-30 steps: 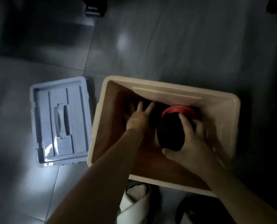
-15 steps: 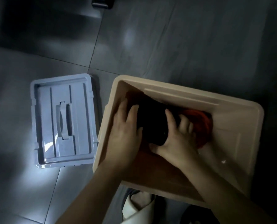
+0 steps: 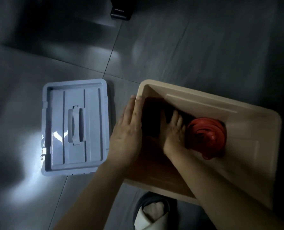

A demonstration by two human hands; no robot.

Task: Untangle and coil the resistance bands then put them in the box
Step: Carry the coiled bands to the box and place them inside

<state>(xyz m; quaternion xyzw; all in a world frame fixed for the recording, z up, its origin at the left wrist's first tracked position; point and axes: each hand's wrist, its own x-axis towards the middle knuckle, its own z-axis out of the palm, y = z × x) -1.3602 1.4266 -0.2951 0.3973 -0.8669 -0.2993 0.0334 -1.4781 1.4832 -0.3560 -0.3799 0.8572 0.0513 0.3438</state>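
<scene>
Packing stage by the look of it, the untangling seems done. Way left of the grip, the pale blue lid (image 3: 75, 128) lies flat on the floor, off the box. Next, the left hand (image 3: 128, 130) has its fingers straight and flat on the left rim of the beige box (image 3: 253, 146), holding nothing, just steadying it I'd guess. Between the hands, inside the box, there's a dark band (image 3: 152, 120), too shadowy to say how neatly it's coiled. The right hand (image 3: 174, 131) lies on it with fingers laid out fairly straight, pressing rather than pinching; the thumb is hidden. Right up against that hand's right side sits the red band (image 3: 207, 135), coiled. Next move imo: lift both hands out gently so the coils don't spring loose. The floor (image 3: 187, 47) is dark glossy tile with glare patches, the room is dim, there's a small black thing (image 3: 120, 13) far beyond the hands and a shoe (image 3: 152, 211) below them.
</scene>
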